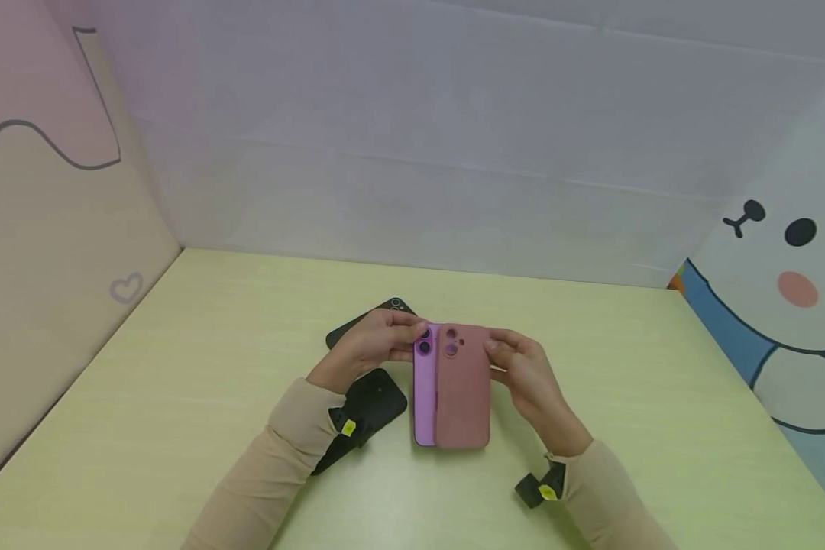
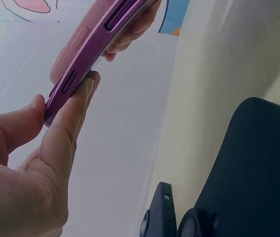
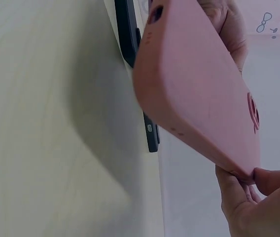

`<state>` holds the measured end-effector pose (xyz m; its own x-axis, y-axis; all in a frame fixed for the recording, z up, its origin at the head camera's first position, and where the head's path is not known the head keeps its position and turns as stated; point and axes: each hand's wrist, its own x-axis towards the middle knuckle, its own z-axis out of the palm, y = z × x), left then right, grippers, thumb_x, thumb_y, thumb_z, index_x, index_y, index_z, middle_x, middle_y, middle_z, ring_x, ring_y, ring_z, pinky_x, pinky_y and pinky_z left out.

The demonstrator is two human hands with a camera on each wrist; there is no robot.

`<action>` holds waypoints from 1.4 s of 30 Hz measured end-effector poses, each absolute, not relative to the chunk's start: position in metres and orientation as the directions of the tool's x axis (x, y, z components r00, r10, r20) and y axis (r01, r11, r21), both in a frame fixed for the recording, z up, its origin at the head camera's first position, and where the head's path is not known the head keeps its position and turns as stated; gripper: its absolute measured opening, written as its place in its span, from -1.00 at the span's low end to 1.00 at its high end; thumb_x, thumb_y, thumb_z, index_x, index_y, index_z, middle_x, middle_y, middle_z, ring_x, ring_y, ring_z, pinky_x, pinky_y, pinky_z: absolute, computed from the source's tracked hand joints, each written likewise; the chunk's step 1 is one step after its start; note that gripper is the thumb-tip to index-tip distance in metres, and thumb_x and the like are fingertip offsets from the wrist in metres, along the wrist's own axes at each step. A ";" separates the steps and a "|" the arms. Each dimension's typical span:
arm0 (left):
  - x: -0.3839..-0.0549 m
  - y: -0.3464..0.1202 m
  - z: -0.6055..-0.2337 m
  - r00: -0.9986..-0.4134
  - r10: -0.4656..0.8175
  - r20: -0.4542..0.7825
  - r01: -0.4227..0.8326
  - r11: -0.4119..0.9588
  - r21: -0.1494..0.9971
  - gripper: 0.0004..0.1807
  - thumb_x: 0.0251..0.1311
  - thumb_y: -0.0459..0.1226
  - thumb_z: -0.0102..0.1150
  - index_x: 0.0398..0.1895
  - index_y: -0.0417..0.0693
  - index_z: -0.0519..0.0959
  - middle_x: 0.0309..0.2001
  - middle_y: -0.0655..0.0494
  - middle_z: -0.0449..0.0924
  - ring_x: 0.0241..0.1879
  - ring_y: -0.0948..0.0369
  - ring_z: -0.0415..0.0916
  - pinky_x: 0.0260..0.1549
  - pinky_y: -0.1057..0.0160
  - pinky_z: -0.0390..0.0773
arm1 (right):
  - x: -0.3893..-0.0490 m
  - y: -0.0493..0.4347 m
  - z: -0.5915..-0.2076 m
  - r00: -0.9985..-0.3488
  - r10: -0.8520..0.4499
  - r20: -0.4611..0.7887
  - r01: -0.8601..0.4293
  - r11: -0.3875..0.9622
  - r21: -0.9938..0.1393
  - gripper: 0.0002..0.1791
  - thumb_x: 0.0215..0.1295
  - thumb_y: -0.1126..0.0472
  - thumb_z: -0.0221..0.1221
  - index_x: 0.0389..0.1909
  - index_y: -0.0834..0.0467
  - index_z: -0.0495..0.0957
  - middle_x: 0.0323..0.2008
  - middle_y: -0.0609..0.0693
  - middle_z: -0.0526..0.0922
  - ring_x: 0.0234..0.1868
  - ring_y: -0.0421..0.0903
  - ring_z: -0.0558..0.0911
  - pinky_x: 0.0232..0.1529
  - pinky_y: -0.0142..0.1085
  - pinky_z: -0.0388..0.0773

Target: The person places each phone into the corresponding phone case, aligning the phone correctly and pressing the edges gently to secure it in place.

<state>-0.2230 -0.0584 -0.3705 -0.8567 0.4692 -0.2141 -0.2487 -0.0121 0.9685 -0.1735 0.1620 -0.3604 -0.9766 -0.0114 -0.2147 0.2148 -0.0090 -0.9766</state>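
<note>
A purple phone (image 1: 424, 397) and a pink phone case (image 1: 464, 397) are held up over the table, camera ends away from me. The case overlaps the phone's back and is shifted to the right, leaving a strip of purple and the camera lenses showing. My left hand (image 1: 378, 340) pinches the phone near its upper left corner between thumb and fingers. With thumb and fingers, my right hand (image 1: 525, 370) grips the case by its upper right corner. In the left wrist view, the phone's purple side edge (image 2: 73, 79) shows its buttons.
On the pale table (image 1: 247, 328), a black phone (image 1: 347, 333) lies behind my left hand. A larger black phone-shaped item (image 1: 381, 397) lies under my left wrist, partly hidden by the sleeve. A white wall (image 1: 419, 214) rises behind the table, with printed panels at both sides.
</note>
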 end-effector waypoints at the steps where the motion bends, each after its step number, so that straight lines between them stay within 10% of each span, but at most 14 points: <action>1: -0.223 -0.058 -0.370 -0.857 0.470 -0.213 -0.248 -0.012 0.969 -0.65 0.28 -0.36 -0.01 0.08 -0.40 0.42 -0.23 -0.01 0.58 -0.32 0.26 0.61 -0.21 0.21 0.61 | -0.174 0.162 -0.361 -0.977 -0.013 -0.214 0.214 -0.010 -0.977 -0.62 0.36 0.36 -0.08 0.15 0.44 0.26 -0.44 -0.22 0.62 -0.36 -0.32 0.57 -0.30 -0.42 0.56; 42: -0.221 -0.055 -0.370 -0.827 0.526 -0.197 -0.264 -0.055 0.963 -0.63 0.31 -0.37 -0.08 0.14 -0.38 0.37 0.05 -0.30 0.48 -0.13 0.11 0.60 -0.11 0.15 0.57 | -0.176 0.155 -0.364 -0.976 -0.015 -0.215 0.216 -0.059 -0.975 -0.59 0.30 0.37 0.03 0.16 0.38 0.32 -0.47 -0.17 0.67 -0.39 -0.29 0.63 -0.32 -0.40 0.60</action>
<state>-0.2209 -0.0554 -0.3700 -0.8274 0.5259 -0.1969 -0.2639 -0.0545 0.9630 -0.1759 0.1551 -0.3645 -0.9764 -0.0148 -0.2153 0.2158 -0.0586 -0.9747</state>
